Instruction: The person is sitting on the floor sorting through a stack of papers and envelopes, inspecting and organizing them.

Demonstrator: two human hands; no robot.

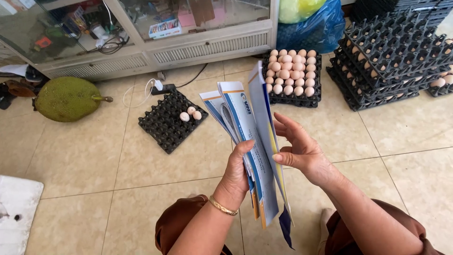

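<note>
Head view, looking down at a tiled floor point(85, 160).

Left hand point(236, 174), a gold bangle on its wrist: grip closed around a fanned stack of paper sheets point(252, 137), white with blue and orange bands. The thumb presses the front of the stack and the fingers wrap behind it. The sheets stand nearly upright, long axis running from near, by the knees, to far. Their top edges spread apart towards the far side, and the lower ends are gathered below the hand.

Right hand point(299, 151): open, fingers loosely spread and slightly curled, holding nothing. It sits just right of the stack. The thumb tip looks to touch the edge of the rightmost sheet, but I cannot tell whether it truly does. So the stack lies directly left of the right hand, and the left hand is the one that has it.

Around:
- A black egg tray point(163, 125) on the floor, far left of the hands, carrying three eggs point(190, 113) at its far corner.
- A full egg tray point(302, 99) beyond the sheets.
- Stacked black trays point(391, 56) far right, some with eggs.
- A green jackfruit point(68, 98) far left, near a glass-fronted cabinet point(141, 52).
- A blue plastic bag point(314, 28) at the far edge.
</note>
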